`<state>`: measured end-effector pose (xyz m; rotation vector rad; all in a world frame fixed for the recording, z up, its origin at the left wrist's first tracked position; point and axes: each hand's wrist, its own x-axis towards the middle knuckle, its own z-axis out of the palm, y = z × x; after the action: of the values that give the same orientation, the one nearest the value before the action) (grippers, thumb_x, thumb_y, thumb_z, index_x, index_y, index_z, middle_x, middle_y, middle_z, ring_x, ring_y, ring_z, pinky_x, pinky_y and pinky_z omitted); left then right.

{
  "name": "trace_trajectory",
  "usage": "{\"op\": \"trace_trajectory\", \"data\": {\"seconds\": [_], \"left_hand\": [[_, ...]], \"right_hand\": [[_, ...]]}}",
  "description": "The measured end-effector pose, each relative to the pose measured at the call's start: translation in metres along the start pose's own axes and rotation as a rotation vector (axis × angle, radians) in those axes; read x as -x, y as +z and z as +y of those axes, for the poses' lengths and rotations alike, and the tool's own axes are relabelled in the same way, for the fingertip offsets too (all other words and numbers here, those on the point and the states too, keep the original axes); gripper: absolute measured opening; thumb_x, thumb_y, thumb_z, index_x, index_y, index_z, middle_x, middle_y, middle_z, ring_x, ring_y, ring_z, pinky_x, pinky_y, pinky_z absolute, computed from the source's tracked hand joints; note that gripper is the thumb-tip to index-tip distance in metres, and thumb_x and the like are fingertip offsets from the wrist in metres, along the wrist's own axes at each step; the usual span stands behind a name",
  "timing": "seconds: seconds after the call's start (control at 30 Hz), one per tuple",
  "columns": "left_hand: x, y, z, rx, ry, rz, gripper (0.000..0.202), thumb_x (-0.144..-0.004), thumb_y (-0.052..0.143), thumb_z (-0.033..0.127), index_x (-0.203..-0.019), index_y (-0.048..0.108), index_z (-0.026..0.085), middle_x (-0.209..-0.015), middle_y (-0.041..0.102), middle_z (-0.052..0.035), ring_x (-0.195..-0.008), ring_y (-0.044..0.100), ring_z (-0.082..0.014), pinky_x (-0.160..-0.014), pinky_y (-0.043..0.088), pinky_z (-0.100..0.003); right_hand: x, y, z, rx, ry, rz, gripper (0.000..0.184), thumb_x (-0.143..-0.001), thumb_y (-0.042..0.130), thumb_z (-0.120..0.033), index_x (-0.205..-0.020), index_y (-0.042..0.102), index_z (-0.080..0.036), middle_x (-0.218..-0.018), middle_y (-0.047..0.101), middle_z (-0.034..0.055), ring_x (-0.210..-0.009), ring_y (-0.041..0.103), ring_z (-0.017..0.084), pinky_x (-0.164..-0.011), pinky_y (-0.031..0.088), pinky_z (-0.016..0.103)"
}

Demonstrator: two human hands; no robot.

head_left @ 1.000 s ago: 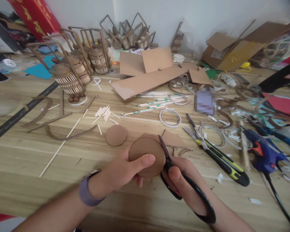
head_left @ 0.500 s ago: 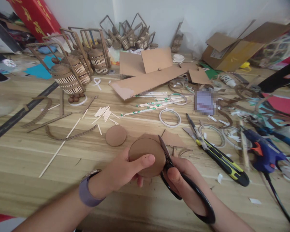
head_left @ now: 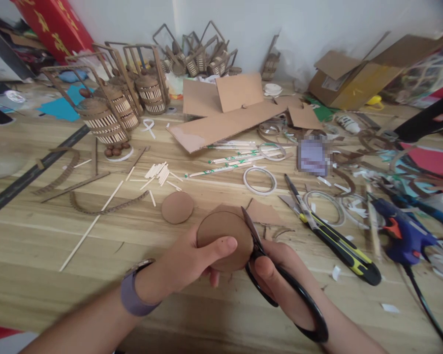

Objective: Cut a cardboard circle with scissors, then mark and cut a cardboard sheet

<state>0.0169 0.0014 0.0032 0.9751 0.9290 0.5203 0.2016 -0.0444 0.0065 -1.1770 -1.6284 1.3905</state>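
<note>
My left hand (head_left: 192, 260) pinches a round brown cardboard disc (head_left: 223, 235), thumb on top, just above the wooden table. My right hand (head_left: 286, 285) grips black-handled scissors (head_left: 280, 280); their blades lie along the disc's right edge. A smaller cardboard disc (head_left: 177, 207) lies flat on the table just beyond my left hand. A cardboard offcut (head_left: 264, 212) rests behind the held disc.
Right of my hands lie a yellow-black utility knife (head_left: 339, 243), a blue glue gun (head_left: 404, 231) with cord, and tape rings (head_left: 259, 180). Wooden sticks (head_left: 158, 173), cardboard sheets (head_left: 225, 115) and several basket-like models (head_left: 107, 115) fill the far table. An open box (head_left: 358, 73) stands back right.
</note>
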Motion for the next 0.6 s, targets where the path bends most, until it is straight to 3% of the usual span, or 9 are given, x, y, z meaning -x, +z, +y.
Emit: {"op": "trace_trajectory", "data": {"seconds": [0.1, 0.27, 0.43, 0.6], "left_hand": [[0.0022, 0.0022, 0.0036, 0.005, -0.007, -0.004, 0.044, -0.072, 0.078, 0.055, -0.09, 0.067, 0.016, -0.067, 0.064, 0.0013, -0.047, 0.052, -0.0085, -0.039, 0.045, -0.018], [0.0024, 0.0028, 0.0062, 0.03, -0.004, 0.004, 0.045, -0.069, 0.08, 0.054, -0.089, 0.066, 0.016, -0.065, 0.064, 0.0016, -0.047, 0.052, -0.0091, -0.038, 0.044, -0.019], [-0.0001, 0.0, 0.0052, 0.028, -0.014, 0.042, 0.049, -0.068, 0.081, 0.053, -0.097, 0.067, 0.016, -0.07, 0.066, 0.0006, -0.049, 0.054, -0.0101, -0.037, 0.045, -0.019], [0.0003, -0.0008, 0.0039, 0.024, -0.015, 0.062, 0.051, -0.068, 0.081, 0.053, -0.099, 0.067, 0.016, -0.068, 0.064, 0.0018, -0.049, 0.052, -0.01, -0.037, 0.045, -0.019]], "right_hand": [[-0.0003, 0.0003, -0.0021, -0.021, -0.007, -0.017, 0.075, -0.087, 0.035, -0.083, -0.078, 0.07, -0.018, -0.078, 0.067, 0.0064, -0.08, 0.063, 0.022, -0.075, 0.05, 0.031], [-0.0008, 0.0006, -0.005, -0.027, -0.015, -0.048, 0.075, -0.086, 0.032, -0.084, -0.066, 0.065, -0.02, -0.065, 0.061, 0.0046, -0.079, 0.063, 0.023, -0.081, 0.051, 0.033], [-0.0014, 0.0, 0.0002, 0.079, 0.014, 0.06, 0.073, -0.082, 0.028, -0.09, -0.056, 0.044, -0.024, -0.043, 0.04, -0.003, -0.052, 0.049, 0.016, -0.055, 0.045, 0.027], [-0.0015, -0.0023, 0.0028, 0.073, 0.023, 0.009, 0.078, -0.074, 0.019, -0.096, -0.053, 0.039, -0.024, -0.042, 0.039, -0.0031, -0.042, 0.036, 0.012, -0.042, 0.031, 0.027]]}}
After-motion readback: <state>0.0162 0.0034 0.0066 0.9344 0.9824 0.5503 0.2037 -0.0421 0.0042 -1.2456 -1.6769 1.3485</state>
